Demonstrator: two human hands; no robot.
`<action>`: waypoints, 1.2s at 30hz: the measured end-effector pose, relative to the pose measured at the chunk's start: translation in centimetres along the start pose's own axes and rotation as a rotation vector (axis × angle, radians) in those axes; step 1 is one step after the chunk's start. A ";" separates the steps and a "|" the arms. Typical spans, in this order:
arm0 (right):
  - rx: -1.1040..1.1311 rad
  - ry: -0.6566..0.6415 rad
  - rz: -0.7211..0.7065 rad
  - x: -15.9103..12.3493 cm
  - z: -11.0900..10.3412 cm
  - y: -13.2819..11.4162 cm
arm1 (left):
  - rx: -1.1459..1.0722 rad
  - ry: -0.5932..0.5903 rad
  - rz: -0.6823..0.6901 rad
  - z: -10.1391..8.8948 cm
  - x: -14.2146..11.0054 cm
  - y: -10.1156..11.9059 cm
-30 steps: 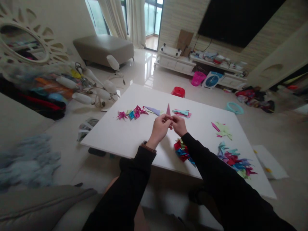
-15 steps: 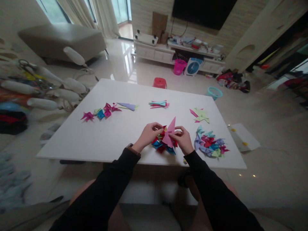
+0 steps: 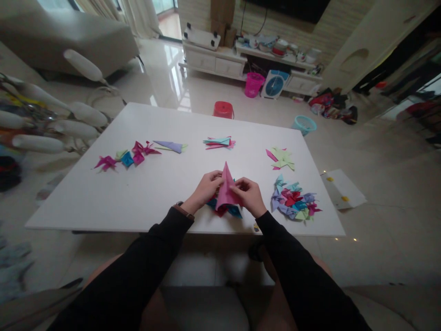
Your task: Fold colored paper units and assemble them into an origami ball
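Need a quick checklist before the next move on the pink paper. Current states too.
1. Left hand on the pink paper: ok, fingers at its left edge.
2. Right hand on the pink paper: ok, fingers at its right side.
3. Clear view of the multicoloured pile by the hands: not ok, the paper hides part of it.
4. Paper not touching that pile: cannot tell, they overlap in this view.
5. Creases lined up: cannot tell, too small and blurred.
6. Right-hand pile of folded pieces apart from the right hand: ok, a gap shows.
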State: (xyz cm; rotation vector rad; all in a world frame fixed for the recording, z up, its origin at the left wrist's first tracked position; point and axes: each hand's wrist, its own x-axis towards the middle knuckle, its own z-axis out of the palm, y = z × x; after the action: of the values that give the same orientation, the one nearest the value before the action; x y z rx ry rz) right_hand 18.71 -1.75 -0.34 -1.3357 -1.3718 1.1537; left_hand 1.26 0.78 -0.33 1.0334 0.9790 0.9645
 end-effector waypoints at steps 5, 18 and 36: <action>0.088 0.049 0.072 -0.4 -0.2 -0.2 | -0.061 -0.007 -0.064 -0.3 -0.8 -0.1; 0.069 0.003 0.024 0.3 0.8 -0.3 | 0.209 0.175 0.056 -1.7 -1.0 0.6; -0.052 -0.087 -0.150 -0.6 1.3 -0.3 | -0.052 0.029 -0.112 -1.1 -1.7 1.7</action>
State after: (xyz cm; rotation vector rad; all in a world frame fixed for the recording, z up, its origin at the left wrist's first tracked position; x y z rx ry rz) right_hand 17.38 -2.38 -0.26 -1.2084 -1.5471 1.0918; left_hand -0.53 -0.16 1.31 0.9138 1.0198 0.9102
